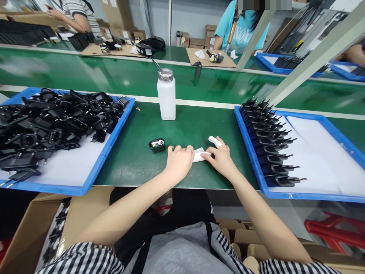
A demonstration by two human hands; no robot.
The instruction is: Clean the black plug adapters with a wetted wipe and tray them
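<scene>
Between my hands lies a folded white cloth or paper wipe [199,156] on the green worktop. My left hand [180,161] presses its closed fingers on the wipe's left end. At the other end, my right hand [221,156] pinches the wipe between thumb and finger. A white covering wraps one finger of that hand, which points away. Just left of my left hand sits a small black casing [157,145], its top showing a circuit board and white parts. A white bottle [166,95] with a metal cap stands upright behind it.
On the left, a blue tray [107,150] holds a heap of black adapters with cables. A second blue tray [248,152] at right has black plug adapters [269,144] in a row. Beyond the green conveyor [119,78], a person [242,32] in a turquoise shirt sits. A slanted post [313,53] rises at right.
</scene>
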